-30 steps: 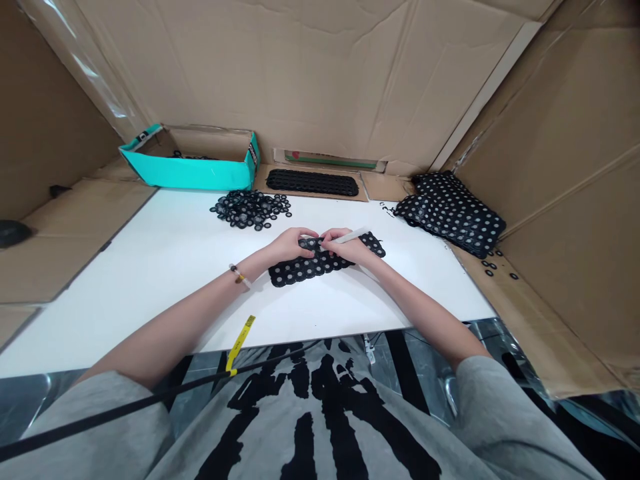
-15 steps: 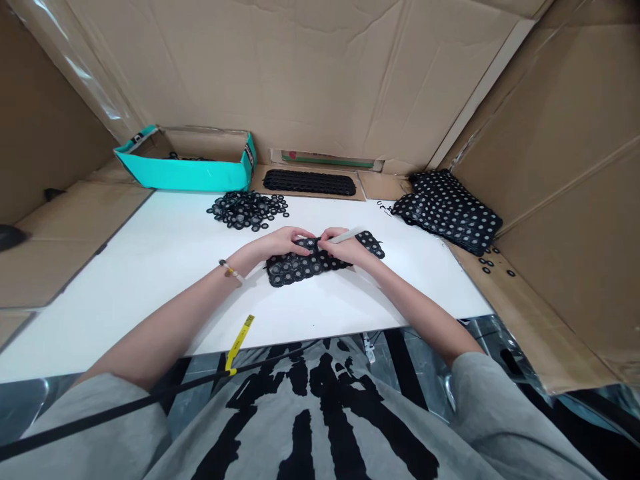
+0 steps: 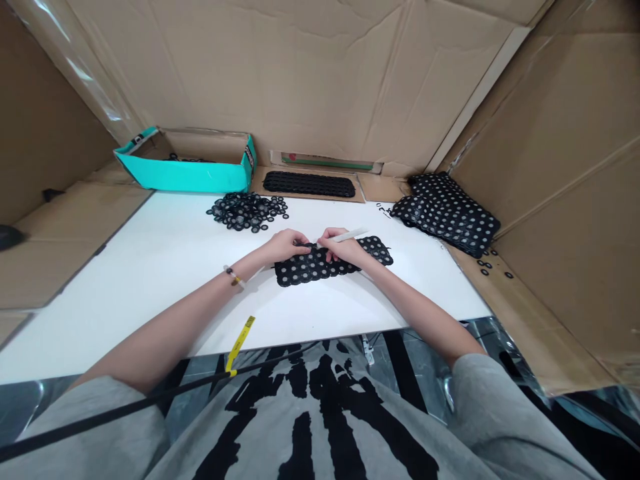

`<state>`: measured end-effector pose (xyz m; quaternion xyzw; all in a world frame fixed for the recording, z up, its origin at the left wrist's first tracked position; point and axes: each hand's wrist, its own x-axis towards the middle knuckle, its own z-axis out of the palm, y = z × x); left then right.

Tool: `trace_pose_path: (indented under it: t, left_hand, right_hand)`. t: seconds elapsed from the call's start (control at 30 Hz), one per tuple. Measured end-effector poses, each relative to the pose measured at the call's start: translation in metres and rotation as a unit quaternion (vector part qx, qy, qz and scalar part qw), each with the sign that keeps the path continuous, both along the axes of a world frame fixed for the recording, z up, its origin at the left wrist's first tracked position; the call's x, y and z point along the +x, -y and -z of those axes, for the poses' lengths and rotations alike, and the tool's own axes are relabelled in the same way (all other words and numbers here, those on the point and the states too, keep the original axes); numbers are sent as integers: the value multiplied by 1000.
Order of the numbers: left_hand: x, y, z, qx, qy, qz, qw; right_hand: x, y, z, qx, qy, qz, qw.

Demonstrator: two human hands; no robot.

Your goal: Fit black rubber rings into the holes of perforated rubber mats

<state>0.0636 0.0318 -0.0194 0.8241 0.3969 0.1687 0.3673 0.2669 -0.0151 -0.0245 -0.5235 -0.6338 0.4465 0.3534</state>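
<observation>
Right-hand grip (image 3: 343, 247) clamped on white pen-like tool (image 3: 353, 233) over dotted mat (image 3: 306, 271)

The dotted mat, black with rows of pale round spots, is laid flat and slightly aslant on the white desk (image 3: 125, 280). The tool is pinched between the right thumb and fingers, with its tip directed at the middle of the mat's far edge; whether contact is made there cannot be told. By the left-hand grip (image 3: 289, 245) the same edge is touched just beside the tip; thumb and fingers are bent near each other, but whether the mat is nipped between them cannot be made out. A beaded bracelet (image 3: 233, 276) is worn on the left wrist.

Beyond the mat and to its left, a heap of black rings (image 3: 245, 212) is spread, with a teal box (image 3: 190, 177) placed behind. Straight beyond the mat, a black woven strip (image 3: 309, 184) is set on cardboard (image 3: 359, 191). To the mat's right and farther back, a spotted black bundle (image 3: 450, 210) is piled, and loose rings (image 3: 484, 264) are scattered beside it.
</observation>
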Motion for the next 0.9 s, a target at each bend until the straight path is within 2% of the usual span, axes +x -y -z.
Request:
trace_pose_path:
  t: [0.17,0.3,0.5,0.6,0.7,0.77,0.9]
  left_hand:
    - [0,2,0,-92,40,-1,995]
    - [0,5,-2,-154,65,-11,986]
    - [-8,-1,-13,-211,38,55,975]
    - [-9,-2,-15,-151,8,72,986]
    - [-5,1,-12,-38,-38,35,998]
    - [-2,4,-8,12,-57,12,998]
    - [0,3,1,20,-48,-4,999]
  right_hand:
    - [-1,2,-1,13,1,3,1000]
    - [-6,11,-5,59,57,11,997]
    - [-14,17,-8,129,132,30,982]
    - [-11,13,-7,116,101,25,988]
    - [-5,9,-5,58,41,7,997]
    - [-2,8,-5,29,28,-5,999]
    - [-2,11,-9,41,62,-16,997]
